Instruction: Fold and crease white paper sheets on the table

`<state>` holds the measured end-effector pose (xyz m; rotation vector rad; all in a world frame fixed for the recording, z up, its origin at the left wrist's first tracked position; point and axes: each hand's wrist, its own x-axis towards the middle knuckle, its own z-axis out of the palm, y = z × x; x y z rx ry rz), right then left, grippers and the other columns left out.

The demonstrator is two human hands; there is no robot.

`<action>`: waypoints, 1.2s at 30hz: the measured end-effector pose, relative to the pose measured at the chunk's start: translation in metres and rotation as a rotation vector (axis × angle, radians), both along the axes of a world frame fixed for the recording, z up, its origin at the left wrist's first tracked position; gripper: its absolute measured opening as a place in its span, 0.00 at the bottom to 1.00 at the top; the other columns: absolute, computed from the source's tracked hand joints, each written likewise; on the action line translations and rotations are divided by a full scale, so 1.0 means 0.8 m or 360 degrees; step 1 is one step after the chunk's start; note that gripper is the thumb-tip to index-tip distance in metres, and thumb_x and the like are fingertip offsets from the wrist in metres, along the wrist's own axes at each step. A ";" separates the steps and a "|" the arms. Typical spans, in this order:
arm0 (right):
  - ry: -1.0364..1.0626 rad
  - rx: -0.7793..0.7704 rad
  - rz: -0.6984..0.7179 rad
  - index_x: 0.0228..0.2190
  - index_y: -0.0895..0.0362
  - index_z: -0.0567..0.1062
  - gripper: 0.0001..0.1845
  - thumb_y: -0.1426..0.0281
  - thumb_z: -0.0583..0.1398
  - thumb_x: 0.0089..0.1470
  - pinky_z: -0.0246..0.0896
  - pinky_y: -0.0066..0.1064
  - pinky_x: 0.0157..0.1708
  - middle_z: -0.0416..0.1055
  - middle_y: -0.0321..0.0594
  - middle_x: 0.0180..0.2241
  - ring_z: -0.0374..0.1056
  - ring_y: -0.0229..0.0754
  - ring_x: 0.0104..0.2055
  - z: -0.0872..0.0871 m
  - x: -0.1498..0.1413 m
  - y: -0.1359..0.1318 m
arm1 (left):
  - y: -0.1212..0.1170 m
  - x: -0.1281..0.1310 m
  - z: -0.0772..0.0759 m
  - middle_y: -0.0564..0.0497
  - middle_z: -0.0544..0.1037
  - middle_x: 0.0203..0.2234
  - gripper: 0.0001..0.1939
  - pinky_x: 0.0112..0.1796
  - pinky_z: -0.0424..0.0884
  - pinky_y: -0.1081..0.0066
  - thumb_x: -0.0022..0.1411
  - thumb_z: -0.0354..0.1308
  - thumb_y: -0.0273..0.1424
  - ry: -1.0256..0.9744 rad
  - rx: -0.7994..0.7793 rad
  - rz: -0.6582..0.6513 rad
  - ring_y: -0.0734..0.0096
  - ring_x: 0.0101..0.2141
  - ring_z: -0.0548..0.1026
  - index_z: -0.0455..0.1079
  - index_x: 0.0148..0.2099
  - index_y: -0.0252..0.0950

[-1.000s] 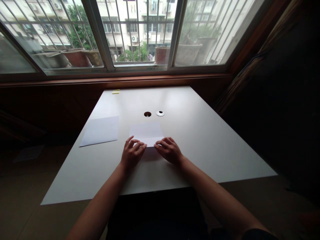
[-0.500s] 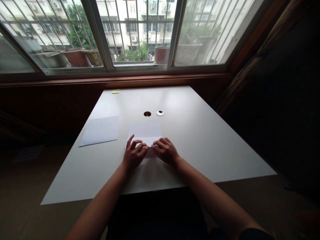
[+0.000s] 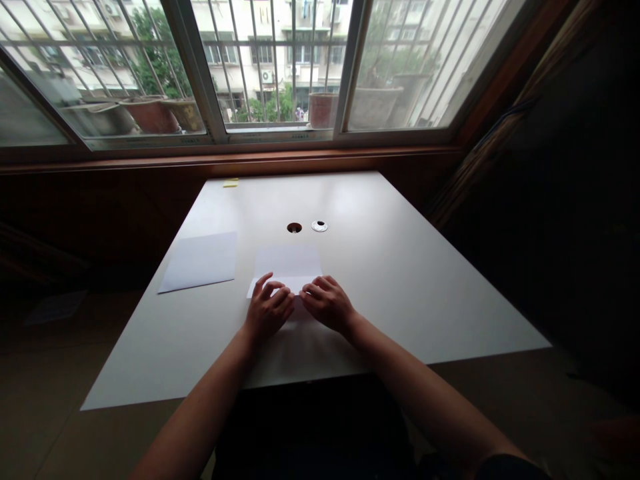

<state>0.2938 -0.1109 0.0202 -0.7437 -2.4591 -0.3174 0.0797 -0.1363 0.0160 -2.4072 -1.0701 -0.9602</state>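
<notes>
A sheet of white paper (image 3: 287, 260) lies in front of me, with a crease running across it and its near part raised toward me. My left hand (image 3: 270, 307) pinches the near edge of this paper, thumb and index finger together, the other fingers curled loosely. Close beside it on the right, my right hand (image 3: 327, 303) grips the same edge with bent fingers. The fingertips of both hands almost meet at the middle of the edge. My hands hide part of the paper's lower portion.
On the white table (image 3: 415, 300), a stack of white paper (image 3: 200, 263) lies to the left. Beyond my paper are a round cable hole (image 3: 295, 228) and its loose white cover (image 3: 320, 226). Yellow tape (image 3: 231, 183) sticks near the far left corner. A barred window (image 3: 280, 67) stands behind.
The paper's near edge and both hands have shifted very slightly to the left. My left fingers have curled a little more. Both hands keep their hold on the paper.
</notes>
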 end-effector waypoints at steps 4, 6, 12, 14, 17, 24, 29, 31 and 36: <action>-0.0005 0.0020 0.0003 0.39 0.56 0.77 0.06 0.73 0.59 0.62 0.56 0.39 0.41 0.75 0.41 0.37 0.63 0.44 0.40 0.001 0.019 0.002 | 0.001 -0.004 -0.001 0.54 0.78 0.32 0.05 0.60 0.63 0.48 0.60 0.61 0.25 0.0000 0.0021 -0.0009 0.65 0.41 0.73 0.73 0.39 0.40; 0.0004 0.0027 -0.0001 0.40 0.56 0.77 0.06 0.73 0.59 0.62 0.56 0.39 0.42 0.75 0.41 0.38 0.64 0.44 0.40 0.003 0.031 0.002 | 0.002 -0.006 0.000 0.53 0.78 0.33 0.05 0.60 0.63 0.49 0.60 0.61 0.25 0.0001 0.0027 -0.0009 0.65 0.41 0.73 0.73 0.39 0.40; 0.0082 0.0045 -0.0043 0.42 0.53 0.77 0.08 0.74 0.61 0.60 0.58 0.39 0.42 0.77 0.40 0.40 0.65 0.43 0.39 0.007 0.074 0.001 | 0.003 -0.012 0.000 0.53 0.77 0.33 0.06 0.59 0.64 0.49 0.61 0.60 0.24 -0.0024 0.0026 0.0016 0.65 0.41 0.73 0.72 0.39 0.41; 0.0110 0.0043 -0.0056 0.43 0.52 0.77 0.10 0.74 0.61 0.59 0.59 0.39 0.42 0.77 0.39 0.40 0.66 0.42 0.39 0.007 0.088 0.001 | 0.004 -0.014 0.000 0.53 0.77 0.33 0.07 0.59 0.64 0.49 0.61 0.60 0.24 -0.0043 0.0036 0.0026 0.65 0.41 0.73 0.72 0.39 0.41; 0.0134 0.0039 -0.0078 0.43 0.51 0.77 0.11 0.74 0.62 0.58 0.59 0.39 0.42 0.77 0.38 0.40 0.67 0.42 0.39 0.008 0.107 0.002 | 0.005 -0.020 0.001 0.53 0.77 0.33 0.07 0.58 0.65 0.50 0.60 0.60 0.23 -0.0065 0.0046 0.0062 0.65 0.41 0.73 0.72 0.39 0.41; 0.0119 0.0059 -0.0176 0.41 0.53 0.77 0.09 0.74 0.61 0.59 0.58 0.39 0.43 0.77 0.39 0.39 0.66 0.43 0.39 0.011 0.128 0.008 | 0.009 -0.037 0.004 0.52 0.76 0.32 0.08 0.55 0.68 0.52 0.60 0.60 0.22 -0.0240 0.0081 0.0211 0.64 0.39 0.72 0.71 0.39 0.40; 0.0067 0.0015 -0.0108 0.41 0.53 0.77 0.08 0.74 0.61 0.60 0.57 0.39 0.43 0.76 0.40 0.39 0.66 0.43 0.39 0.006 0.108 0.005 | 0.003 -0.021 0.004 0.52 0.78 0.37 0.11 0.54 0.70 0.55 0.61 0.63 0.25 -0.0202 0.0077 0.0059 0.64 0.41 0.72 0.71 0.45 0.42; 0.0054 0.0005 -0.0080 0.41 0.53 0.77 0.08 0.74 0.61 0.60 0.57 0.39 0.43 0.76 0.40 0.39 0.66 0.43 0.39 0.004 0.093 0.003 | 0.001 -0.014 0.003 0.51 0.78 0.39 0.14 0.54 0.69 0.55 0.61 0.64 0.27 -0.0137 0.0048 -0.0015 0.64 0.42 0.73 0.71 0.49 0.43; 0.0051 -0.0002 0.0008 0.41 0.54 0.77 0.07 0.74 0.60 0.61 0.57 0.38 0.42 0.76 0.40 0.38 0.66 0.42 0.39 0.003 0.057 0.000 | 0.002 -0.007 -0.003 0.52 0.79 0.38 0.14 0.54 0.69 0.54 0.62 0.63 0.27 0.0024 -0.0006 -0.0101 0.64 0.42 0.74 0.72 0.50 0.44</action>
